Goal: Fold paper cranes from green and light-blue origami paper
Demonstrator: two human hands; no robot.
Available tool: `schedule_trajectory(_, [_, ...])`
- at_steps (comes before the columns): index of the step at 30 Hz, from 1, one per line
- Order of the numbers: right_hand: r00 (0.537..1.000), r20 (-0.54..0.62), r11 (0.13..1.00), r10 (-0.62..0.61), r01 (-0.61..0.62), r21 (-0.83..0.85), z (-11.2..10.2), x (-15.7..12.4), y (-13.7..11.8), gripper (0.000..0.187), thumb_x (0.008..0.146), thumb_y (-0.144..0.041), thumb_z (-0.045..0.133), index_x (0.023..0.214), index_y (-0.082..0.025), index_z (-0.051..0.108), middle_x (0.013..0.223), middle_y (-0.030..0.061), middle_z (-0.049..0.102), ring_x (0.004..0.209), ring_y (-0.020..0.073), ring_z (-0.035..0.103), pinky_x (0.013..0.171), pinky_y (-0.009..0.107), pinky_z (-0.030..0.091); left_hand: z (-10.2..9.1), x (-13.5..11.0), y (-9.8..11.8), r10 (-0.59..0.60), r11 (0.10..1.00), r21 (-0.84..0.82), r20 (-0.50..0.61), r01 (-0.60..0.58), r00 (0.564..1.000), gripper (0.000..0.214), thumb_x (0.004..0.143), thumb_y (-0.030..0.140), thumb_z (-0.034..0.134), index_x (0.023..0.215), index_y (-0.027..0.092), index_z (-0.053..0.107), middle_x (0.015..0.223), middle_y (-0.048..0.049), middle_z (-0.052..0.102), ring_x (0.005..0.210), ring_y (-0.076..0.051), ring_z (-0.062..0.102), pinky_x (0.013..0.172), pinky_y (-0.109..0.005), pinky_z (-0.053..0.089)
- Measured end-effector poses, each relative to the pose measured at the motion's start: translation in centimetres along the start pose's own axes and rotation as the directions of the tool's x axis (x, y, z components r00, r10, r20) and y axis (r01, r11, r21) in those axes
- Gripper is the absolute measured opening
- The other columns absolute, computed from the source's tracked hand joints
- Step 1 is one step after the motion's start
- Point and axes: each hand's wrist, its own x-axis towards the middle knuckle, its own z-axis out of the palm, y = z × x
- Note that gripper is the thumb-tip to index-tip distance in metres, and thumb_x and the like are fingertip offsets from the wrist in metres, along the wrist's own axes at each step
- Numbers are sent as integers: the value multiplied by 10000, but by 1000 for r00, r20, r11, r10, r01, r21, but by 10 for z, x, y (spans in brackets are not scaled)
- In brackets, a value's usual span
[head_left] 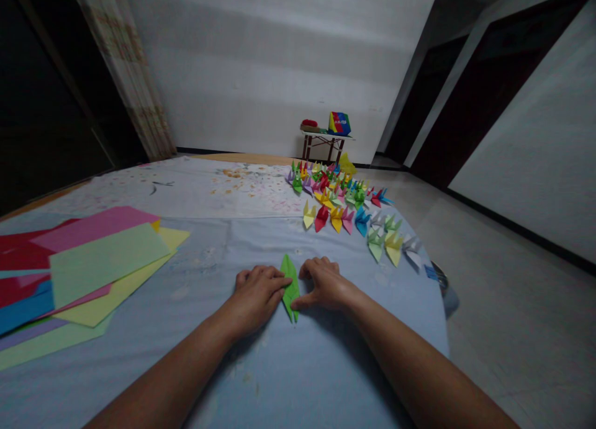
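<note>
A long, narrow piece of green origami paper (290, 280), folded to a point at its far end and split into two points at the near end, lies on the blue tablecloth in front of me. My left hand (258, 295) holds it down from the left, its fingertips pressed on the middle of the paper. From the right, my right hand (326, 285) grips the lower right edge, thumb on the paper and the other fingers curled beside it. The undersides of both hands are hidden.
Loose sheets of coloured paper (109, 258) are piled on the left. Many folded paper cranes (336, 219) stand in rows at the back right, near the rounded edge of the table (223, 367). Beyond, against the wall, a small stand (326, 135) carries a colourful bag (339, 123).
</note>
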Motion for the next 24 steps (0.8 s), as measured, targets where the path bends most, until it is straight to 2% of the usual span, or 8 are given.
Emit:
schedule_trajectory(8, [996,44,995,-76,79,-68,-5,-11,-9,755,391,-644,710,973,-200,527,979,79,506,944,265,419,796,379,298,-1,0,1,-7,1000,-4,8,7,1000,321,843,290,406,1120,347,559,1108,-19,578,1074,-215,423,880,-403,240])
schedule_trajectory(11, [993,46,993,-112,113,-23,-8,-12,-7,758,372,-621,734,976,-213,525,971,61,511,928,249,431,787,364,302,-1,1,1,-7,1000,-11,7,7,1000,322,844,287,402,1117,356,558,1093,-17,583,1066,-214,424,877,-401,240])
schedule_trajectory(16, [989,-115,985,-91,106,136,-6,-6,-5,384,646,-525,650,824,-199,552,826,15,562,826,173,462,722,287,298,-1,2,0,0,999,-35,7,0,1000,308,853,319,395,1107,362,565,1063,-14,585,1050,-214,429,864,-384,253])
schedule_trajectory(18, [984,-144,983,-101,121,139,-1,-3,-9,300,696,-477,631,769,-194,564,771,5,569,799,159,464,710,276,285,0,2,-2,7,999,-45,8,-7,1000,311,856,324,395,1117,373,556,1043,-7,586,1035,-210,433,858,-374,258])
schedule_trajectory(24, [986,-133,995,-97,101,19,9,1,-20,351,699,-540,595,718,-190,592,736,18,579,787,170,466,700,288,255,2,3,-5,14,999,-50,-18,-15,1000,307,861,263,381,1073,370,575,997,4,589,1006,-198,441,829,-361,264])
